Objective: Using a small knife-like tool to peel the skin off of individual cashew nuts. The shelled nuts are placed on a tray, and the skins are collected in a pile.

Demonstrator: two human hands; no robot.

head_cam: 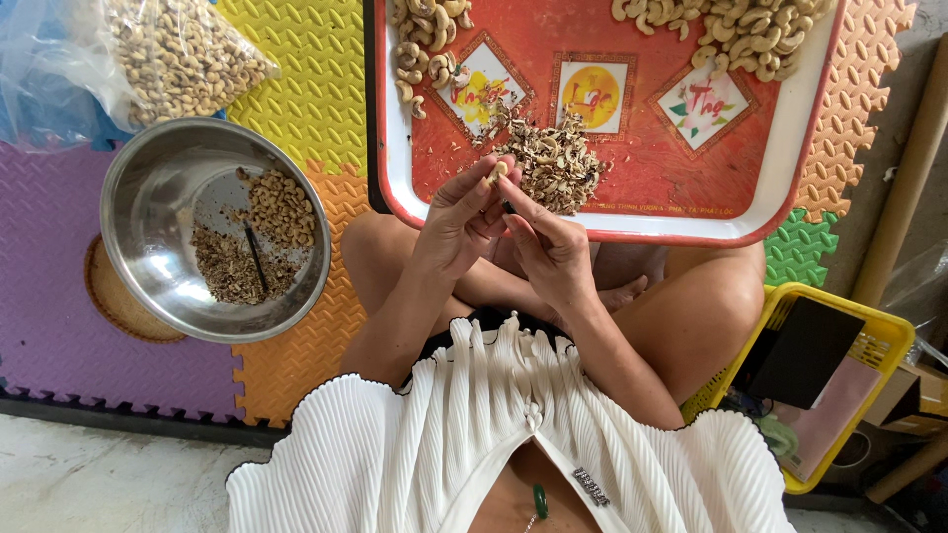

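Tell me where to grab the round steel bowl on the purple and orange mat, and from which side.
Take the round shiny steel bowl by its thin rolled rim, probably on the bare side facing the plastic bag of nuts. The peelings and kernels lie piled toward the opposite wall, so fingers hooked over that edge stay clear of them.

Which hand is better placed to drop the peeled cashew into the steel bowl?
Left, probably. The left hand already pinches the cashew, and the steel bowl sits on that side; the right hand holds a small dark tool.
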